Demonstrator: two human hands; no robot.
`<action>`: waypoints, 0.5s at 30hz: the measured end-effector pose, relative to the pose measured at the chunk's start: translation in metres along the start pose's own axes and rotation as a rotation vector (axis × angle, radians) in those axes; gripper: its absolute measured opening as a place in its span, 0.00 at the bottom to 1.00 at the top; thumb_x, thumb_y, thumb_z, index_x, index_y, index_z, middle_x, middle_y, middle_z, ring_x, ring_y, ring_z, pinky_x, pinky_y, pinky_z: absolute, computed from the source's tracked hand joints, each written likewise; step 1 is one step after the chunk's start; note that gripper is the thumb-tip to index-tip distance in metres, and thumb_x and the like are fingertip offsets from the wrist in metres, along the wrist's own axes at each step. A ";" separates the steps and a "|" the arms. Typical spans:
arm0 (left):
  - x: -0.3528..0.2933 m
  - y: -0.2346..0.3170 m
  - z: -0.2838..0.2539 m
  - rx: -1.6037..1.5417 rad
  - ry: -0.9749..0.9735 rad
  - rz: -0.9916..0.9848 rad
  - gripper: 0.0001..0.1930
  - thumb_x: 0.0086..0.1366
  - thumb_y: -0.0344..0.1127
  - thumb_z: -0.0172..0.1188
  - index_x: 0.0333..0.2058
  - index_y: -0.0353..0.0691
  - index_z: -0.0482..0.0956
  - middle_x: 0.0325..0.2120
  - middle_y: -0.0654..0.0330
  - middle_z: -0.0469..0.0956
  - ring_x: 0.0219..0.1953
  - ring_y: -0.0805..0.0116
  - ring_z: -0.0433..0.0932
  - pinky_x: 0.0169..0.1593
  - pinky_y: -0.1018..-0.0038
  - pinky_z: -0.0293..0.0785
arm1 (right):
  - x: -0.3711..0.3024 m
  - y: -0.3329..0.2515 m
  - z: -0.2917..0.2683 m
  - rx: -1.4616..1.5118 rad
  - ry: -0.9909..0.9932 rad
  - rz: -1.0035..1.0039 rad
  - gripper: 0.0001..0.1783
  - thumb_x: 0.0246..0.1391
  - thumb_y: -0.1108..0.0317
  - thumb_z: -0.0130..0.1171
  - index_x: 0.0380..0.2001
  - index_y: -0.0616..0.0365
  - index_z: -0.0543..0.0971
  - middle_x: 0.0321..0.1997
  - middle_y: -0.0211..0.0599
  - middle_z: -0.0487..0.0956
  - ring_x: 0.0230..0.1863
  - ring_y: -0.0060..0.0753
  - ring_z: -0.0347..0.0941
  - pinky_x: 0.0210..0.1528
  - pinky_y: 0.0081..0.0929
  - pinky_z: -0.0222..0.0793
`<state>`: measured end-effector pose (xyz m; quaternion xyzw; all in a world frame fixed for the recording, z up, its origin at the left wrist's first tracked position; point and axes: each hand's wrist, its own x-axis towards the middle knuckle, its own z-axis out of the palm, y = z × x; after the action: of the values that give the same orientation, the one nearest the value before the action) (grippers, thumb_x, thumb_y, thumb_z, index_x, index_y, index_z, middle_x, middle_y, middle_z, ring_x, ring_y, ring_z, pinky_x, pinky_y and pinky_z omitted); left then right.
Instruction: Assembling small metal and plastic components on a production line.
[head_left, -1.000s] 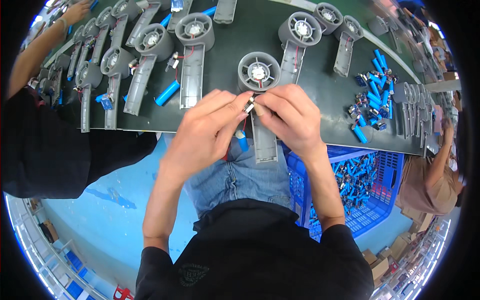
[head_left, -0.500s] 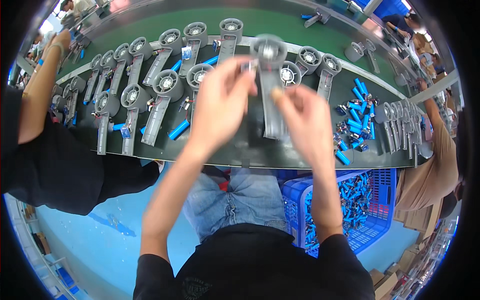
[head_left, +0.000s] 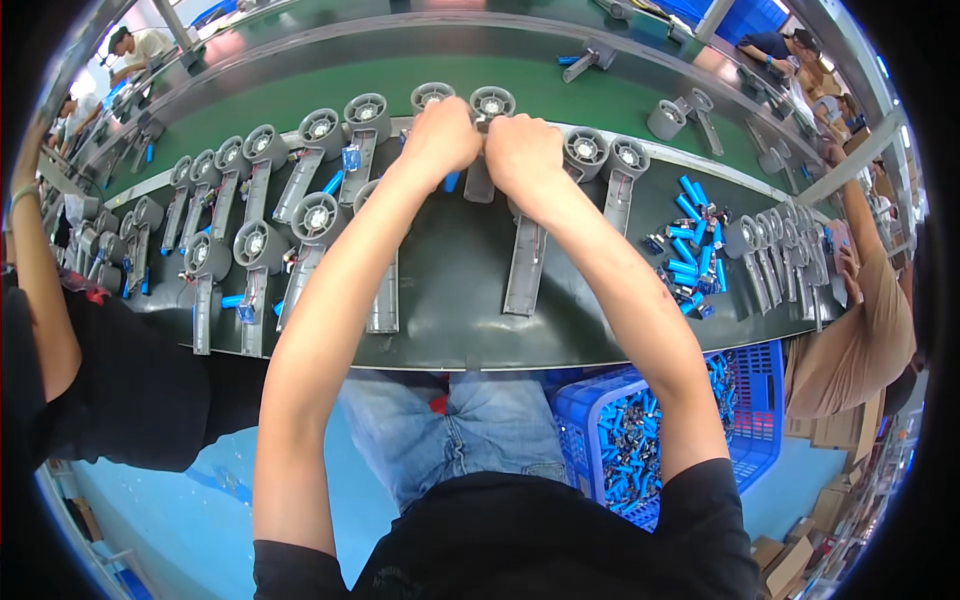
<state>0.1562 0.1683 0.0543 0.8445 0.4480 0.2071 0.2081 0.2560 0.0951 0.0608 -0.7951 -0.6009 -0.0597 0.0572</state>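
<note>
Left-hand grip (head_left: 445, 135) and right-hand grip (head_left: 522, 150) meet near the far side of the dark bench (head_left: 455, 300), the fingers curled forward out of sight; whether either is clasped on anything, I cannot tell. Right between them sits a grey fan housing (head_left: 492, 103), its round mouth upward and its handle (head_left: 480, 180) pointing toward the person. Just beside the left wrist, a blue cylinder (head_left: 451, 181) lies on the bench. Another housing's round end (head_left: 432, 95) shows just beyond the left knuckles. Partly under the right forearm, an open grey handle (head_left: 525, 265) lies with its upper end hidden.

Farther left, more fan housings (head_left: 262, 145) stand in two slanting rows. To the right, a heap of blue cylinders (head_left: 690, 240) with small boards lies on the bench, and beyond it a close-set row of grey housings (head_left: 785, 245). Below the bench edge, a blue crate (head_left: 575, 425) holds many more blue cylinders. Co-workers' arms flank the bench: a bare forearm (head_left: 45, 320) at left, a tan sleeve (head_left: 880, 290) at right.
</note>
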 end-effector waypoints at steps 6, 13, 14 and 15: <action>-0.032 0.015 -0.017 0.047 -0.002 0.073 0.13 0.60 0.33 0.63 0.39 0.28 0.81 0.43 0.33 0.78 0.47 0.36 0.79 0.52 0.51 0.76 | 0.082 0.082 -0.039 0.192 0.091 0.331 0.20 0.56 0.59 0.54 0.44 0.61 0.83 0.50 0.53 0.82 0.54 0.52 0.79 0.55 0.44 0.75; -0.100 0.030 -0.054 0.024 0.076 0.162 0.17 0.64 0.36 0.62 0.46 0.29 0.78 0.36 0.43 0.80 0.42 0.43 0.80 0.46 0.55 0.75 | 0.149 0.183 0.006 0.060 0.047 0.568 0.25 0.57 0.49 0.59 0.48 0.56 0.83 0.54 0.47 0.82 0.56 0.48 0.78 0.55 0.42 0.75; -0.115 0.032 -0.064 -0.009 0.067 0.130 0.17 0.64 0.36 0.63 0.47 0.29 0.79 0.36 0.43 0.80 0.41 0.44 0.80 0.46 0.55 0.75 | 0.142 0.189 -0.001 0.055 0.047 0.582 0.25 0.57 0.49 0.59 0.48 0.56 0.83 0.54 0.47 0.82 0.56 0.48 0.78 0.55 0.42 0.75; -0.129 0.032 -0.068 -0.038 0.107 0.146 0.16 0.63 0.35 0.65 0.47 0.31 0.80 0.32 0.51 0.81 0.33 0.57 0.80 0.41 0.65 0.74 | 0.131 0.196 -0.017 0.007 0.052 0.567 0.29 0.55 0.44 0.61 0.49 0.56 0.83 0.54 0.47 0.81 0.56 0.47 0.78 0.55 0.43 0.75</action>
<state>0.0750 0.0546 0.1068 0.8585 0.3918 0.2749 0.1844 0.4791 0.1634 0.0947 -0.9294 -0.3531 -0.0596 0.0897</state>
